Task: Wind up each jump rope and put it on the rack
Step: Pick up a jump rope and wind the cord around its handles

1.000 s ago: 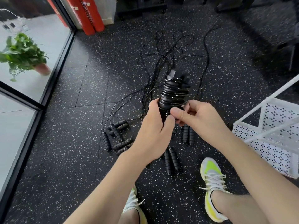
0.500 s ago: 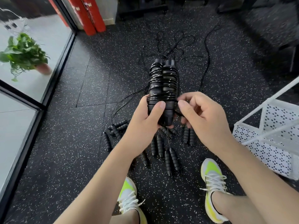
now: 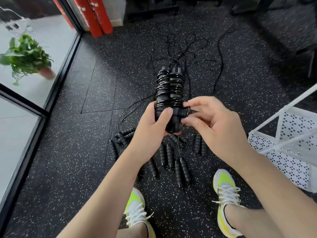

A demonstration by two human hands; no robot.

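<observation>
Above the floor, left hand still grips wound rope; right hand now pinches its strap.

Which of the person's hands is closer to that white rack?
The right. The right hand works at the wound jump rope just left of the white rack, while the left hand grips the rope's far side.

Head camera, looking steeply down (wide-angle), close above floor.
</observation>
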